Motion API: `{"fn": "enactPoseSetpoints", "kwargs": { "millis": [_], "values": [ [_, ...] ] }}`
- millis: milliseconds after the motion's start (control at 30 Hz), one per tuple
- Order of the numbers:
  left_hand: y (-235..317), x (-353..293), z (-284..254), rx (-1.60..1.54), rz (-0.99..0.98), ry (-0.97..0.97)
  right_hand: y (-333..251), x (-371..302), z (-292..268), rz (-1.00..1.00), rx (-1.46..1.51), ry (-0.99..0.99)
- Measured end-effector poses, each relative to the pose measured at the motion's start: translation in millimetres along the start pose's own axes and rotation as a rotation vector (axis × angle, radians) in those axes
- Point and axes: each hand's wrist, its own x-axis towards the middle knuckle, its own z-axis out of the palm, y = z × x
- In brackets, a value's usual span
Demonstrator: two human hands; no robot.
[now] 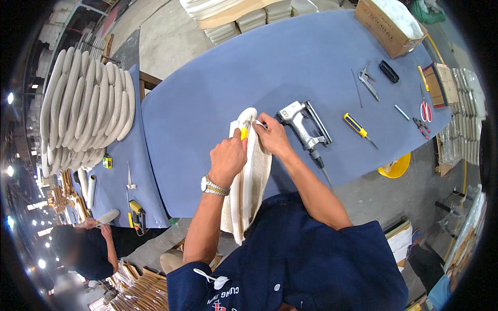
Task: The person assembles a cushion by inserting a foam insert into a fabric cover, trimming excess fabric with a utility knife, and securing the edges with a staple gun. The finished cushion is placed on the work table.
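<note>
A long, narrow upholstered piece (261, 179), light cream with white fabric strips and a brown strip along its middle, lies on the blue table with its near end by my body. My left hand (226, 159), with a watch on the wrist, closes round a small yellow-handled tool (244, 133) near the piece's far end. The tool's tip is too small to make out. My right hand (271, 137) pinches the fabric edge close beside it. Just right of that hand lies a silver staple gun (303, 124) with its air hose attached.
On the blue table (207, 88) lie a yellow screwdriver (358, 127), an air blow gun (369, 83), red-handled scissors (426, 111) and pliers (421, 127). A cardboard box (386, 31) stands at the far right. Padded pieces (85, 103) are stacked left, beyond a co-worker (85, 254).
</note>
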Motion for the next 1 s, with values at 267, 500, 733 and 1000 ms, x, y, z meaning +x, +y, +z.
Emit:
{"fn": "enactPoseSetpoints", "kwargs": {
  "millis": [267,500,733,1000],
  "values": [
    [-11.5,-18.7,15.4,-0.197,-0.005,0.137,21.3,-2.7,4.6,-0.061,0.101,0.057],
    [-10.4,-32.8,15.2,-0.52,-0.063,0.244,15.4,-9.0,-13.4,-0.092,0.08,0.086],
    [78.0,-23.8,2.4,-0.606,0.306,0.206,14.1,-66.3,-81.4,-0.053,0.664,-0.125],
    [98.2,5.2,25.6,-0.114,0.409,0.41,123.9,-57.8,-169.3,0.363,-0.055,0.252]
  ]
}}
